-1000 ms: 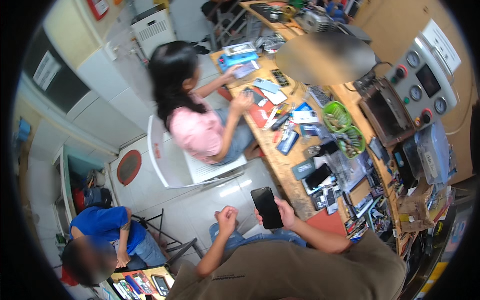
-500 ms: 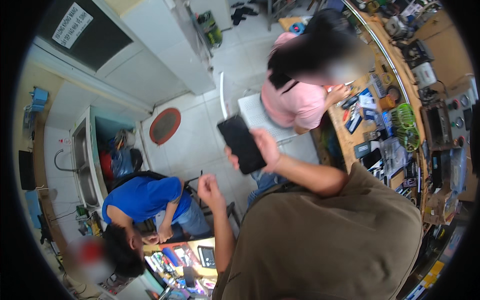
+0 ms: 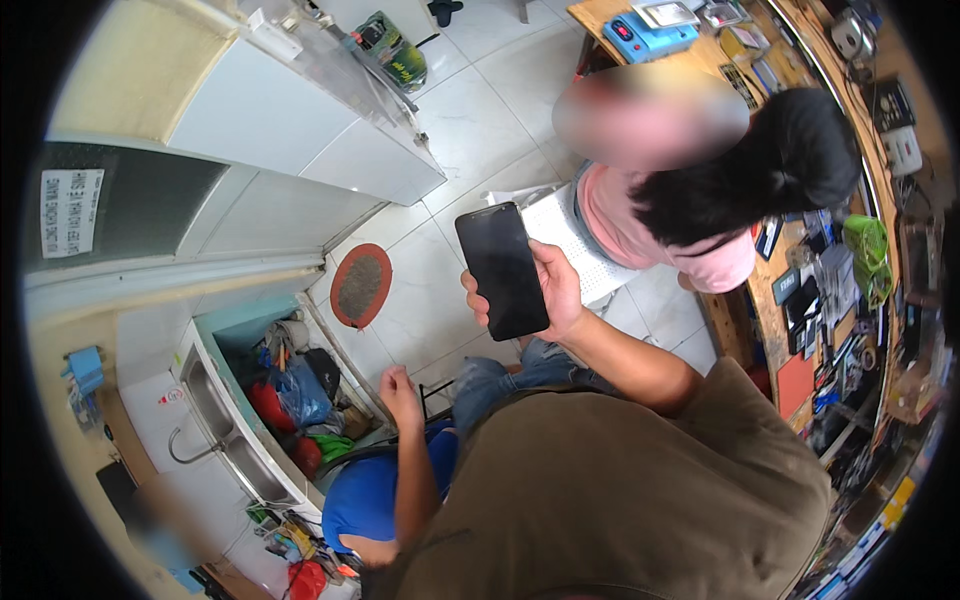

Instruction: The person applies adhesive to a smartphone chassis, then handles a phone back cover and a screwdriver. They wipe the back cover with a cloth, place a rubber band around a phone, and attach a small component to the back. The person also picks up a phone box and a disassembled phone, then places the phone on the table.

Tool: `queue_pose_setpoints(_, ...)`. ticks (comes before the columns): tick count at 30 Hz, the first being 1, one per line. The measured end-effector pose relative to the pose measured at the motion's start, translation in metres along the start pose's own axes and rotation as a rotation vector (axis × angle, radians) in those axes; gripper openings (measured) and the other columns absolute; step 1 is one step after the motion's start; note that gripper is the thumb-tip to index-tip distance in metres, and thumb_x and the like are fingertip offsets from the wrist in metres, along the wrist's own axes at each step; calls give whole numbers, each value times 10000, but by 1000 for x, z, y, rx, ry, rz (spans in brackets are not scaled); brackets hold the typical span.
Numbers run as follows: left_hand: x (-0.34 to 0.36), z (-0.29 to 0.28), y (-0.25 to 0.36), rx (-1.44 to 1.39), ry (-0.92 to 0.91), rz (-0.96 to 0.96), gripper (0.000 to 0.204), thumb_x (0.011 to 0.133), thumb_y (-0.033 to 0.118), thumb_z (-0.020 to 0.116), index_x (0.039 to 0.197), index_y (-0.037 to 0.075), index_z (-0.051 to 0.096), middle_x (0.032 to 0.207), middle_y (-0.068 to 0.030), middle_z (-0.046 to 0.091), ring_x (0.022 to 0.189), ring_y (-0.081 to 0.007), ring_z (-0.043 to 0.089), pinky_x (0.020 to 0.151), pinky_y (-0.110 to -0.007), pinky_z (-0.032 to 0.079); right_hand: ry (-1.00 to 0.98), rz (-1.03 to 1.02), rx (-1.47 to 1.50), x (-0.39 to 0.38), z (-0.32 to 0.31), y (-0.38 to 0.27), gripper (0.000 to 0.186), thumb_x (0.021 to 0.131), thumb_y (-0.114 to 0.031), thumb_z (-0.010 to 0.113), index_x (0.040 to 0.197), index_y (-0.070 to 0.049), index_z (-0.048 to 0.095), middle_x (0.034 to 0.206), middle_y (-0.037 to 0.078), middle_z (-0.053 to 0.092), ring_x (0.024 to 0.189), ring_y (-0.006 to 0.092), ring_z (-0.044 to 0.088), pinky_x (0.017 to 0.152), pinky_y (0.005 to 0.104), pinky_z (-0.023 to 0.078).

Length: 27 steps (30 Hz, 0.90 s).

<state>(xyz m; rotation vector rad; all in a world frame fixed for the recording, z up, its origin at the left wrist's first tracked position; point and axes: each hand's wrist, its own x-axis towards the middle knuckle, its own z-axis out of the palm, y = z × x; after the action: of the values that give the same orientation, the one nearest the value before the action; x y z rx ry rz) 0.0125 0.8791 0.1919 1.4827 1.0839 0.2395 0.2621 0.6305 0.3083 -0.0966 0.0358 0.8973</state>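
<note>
My right hand [image 3: 560,290] grips a black smartphone [image 3: 503,268] in front of my body. Its dark screen is turned up toward me, and my fingertips wrap round its left edge while the thumb side lies along the right. To the left and lower, my left hand [image 3: 401,396] is raised in the air, apart from the phone. Its fingers are curled together, and whether anything small is in them cannot be seen.
A person in pink [image 3: 690,215] sits on a white perforated chair [image 3: 570,240] beside a cluttered workbench [image 3: 775,270]. A person in blue [image 3: 365,505] is close at my left, near a metal sink [image 3: 260,470]. An oval mat [image 3: 360,285] lies on the tiled floor.
My view has swung, so the room and both people appear shifted. The phone stays in my right hand, now more upright in view. My left hand stays raised with curled fingers.
</note>
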Motion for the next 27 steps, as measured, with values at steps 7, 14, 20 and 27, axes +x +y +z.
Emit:
queue_pose_setpoints(7, 40, 85, 162, -456, -757, 85, 337, 1042, 209, 602, 1295, -13, 625, 940, -72, 686, 894, -156, 675, 788, -327, 558, 121, 115, -347, 35, 14, 24, 634, 1113, -484, 319, 1476, 3, 502, 1270, 233, 673, 1058, 314, 708, 914, 433, 598)
queue_pose_setpoints(14, 107, -1, 222, -454, -1038, 17, 405, 1021, 273, 599, 1342, 32, 653, 1269, -103, 703, 952, -164, 728, 667, -262, 590, 30, 525, -390, 132, 18, 122, 733, 1057, -538, 339, 1365, 78, 589, 1138, 284, 721, 900, 409, 756, 808, 488, 642)
queue_pose_setpoints(20, 173, -123, 182, -1213, -304, 135, 341, 951, 304, 568, 1125, 17, 625, 1063, -102, 672, 1016, -268, 721, 954, -439, 581, -189, 773, -1002, 269, 25, 208, 550, 1110, -485, 396, 1234, 0, 625, 1097, 152, 742, 981, 235, 722, 846, 396, 593)
queue_pose_setpoints(27, 147, -286, 103, -1465, 486, 392, 824, 994, 787, 382, 1130, 21, 656, 904, -125, 679, 841, -268, 705, 853, -458, 583, -400, 1156, -1374, 404, 10, 347, 362, 1108, -343, 510, 1180, -15, 645, 1017, 130, 743, 844, 173, 679, 773, 328, 552)
